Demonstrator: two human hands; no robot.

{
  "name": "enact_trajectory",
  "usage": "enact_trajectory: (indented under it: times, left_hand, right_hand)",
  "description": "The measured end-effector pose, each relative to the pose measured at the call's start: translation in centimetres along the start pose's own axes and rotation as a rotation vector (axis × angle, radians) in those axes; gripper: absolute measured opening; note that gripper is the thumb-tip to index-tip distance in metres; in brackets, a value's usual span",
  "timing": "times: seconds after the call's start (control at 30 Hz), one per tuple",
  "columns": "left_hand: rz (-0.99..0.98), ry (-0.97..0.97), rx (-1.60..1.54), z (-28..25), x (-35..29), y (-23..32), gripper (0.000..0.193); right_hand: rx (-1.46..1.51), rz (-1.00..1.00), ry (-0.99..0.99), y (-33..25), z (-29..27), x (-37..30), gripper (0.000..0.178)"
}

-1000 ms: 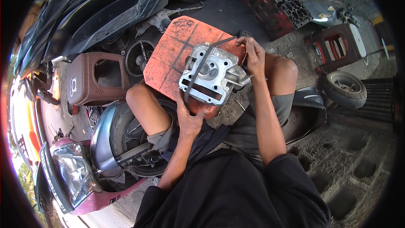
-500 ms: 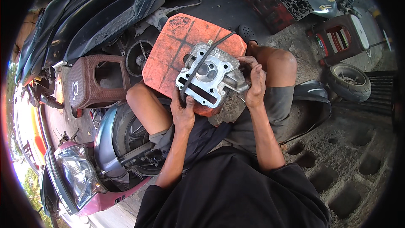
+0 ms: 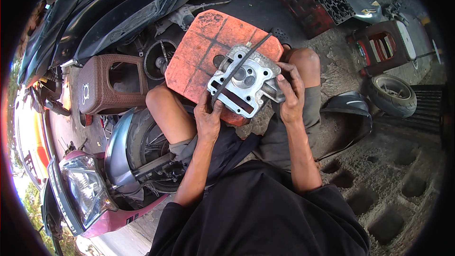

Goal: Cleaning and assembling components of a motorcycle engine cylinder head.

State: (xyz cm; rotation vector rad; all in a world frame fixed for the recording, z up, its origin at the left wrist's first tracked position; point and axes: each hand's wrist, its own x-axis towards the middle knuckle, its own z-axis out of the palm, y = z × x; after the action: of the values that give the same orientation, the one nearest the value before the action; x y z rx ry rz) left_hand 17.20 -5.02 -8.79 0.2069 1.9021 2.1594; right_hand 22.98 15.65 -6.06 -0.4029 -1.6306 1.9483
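Note:
A silver engine cylinder head (image 3: pixel 244 82) lies in both my hands above the orange stool top (image 3: pixel 192 59), its flat machined face turned up. Across that face runs a thin dark bar (image 3: pixel 247 57) at a slant, its near end by my left thumb. My left hand (image 3: pixel 207 122) is closed on the near left corner, thumb up beside the bar. At the right side, my right hand (image 3: pixel 292 99) grips the casting with its fingers bent around the edge. The undersides of the casting and some fingertips are hidden.
My bent knees flank the orange stool. A brown stool (image 3: pixel 99 99) and a motorcycle front with a headlight (image 3: pixel 87 187) stand to the left. Dark fairings (image 3: pixel 118 14) fill the far left. A red crate (image 3: pixel 308 7), another stool (image 3: pixel 384 47) and a loose wheel (image 3: pixel 392 94) are at right.
The cylinder head and both hands have shifted slightly right in the picture. The right fingers now curl farther over the casting's edge. The bar still lies across the face.

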Motion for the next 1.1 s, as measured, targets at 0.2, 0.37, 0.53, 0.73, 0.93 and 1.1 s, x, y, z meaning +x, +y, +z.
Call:
enact_trajectory:
  times: [0.2,0.37,0.53,0.73,0.93,1.1]
  left_hand:
    - [-0.015,-0.053,0.019,-1.1,-0.2,-0.9,0.06]
    - [-0.053,-0.017,-0.048,-1.5,0.6,-1.3,0.061]
    - [0.01,-0.095,-0.06,-0.7,0.7,0.1,0.069]
    - [0.037,-0.109,0.041,-0.9,0.5,-0.1,0.07]
    - [0.037,-0.104,0.001,-0.5,0.3,-0.2,0.06]
    - [0.047,-0.085,0.001,-0.4,0.1,-0.1,0.058]
  right_hand:
    - [0.18,0.082,0.012,-0.2,-0.3,1.9,0.029]
    - [0.075,0.069,0.009,0.2,0.1,0.8,0.027]
    - [0.113,0.038,0.023,0.3,-0.1,0.4,0.046]
    - [0.178,0.291,0.349,1.2,-1.8,-2.7,0.044]
    - [0.306,0.415,0.276,1.4,-0.6,-7.8,0.034]
    - [0.69,0.555,0.197,1.2,-0.3,-7.5,0.048]
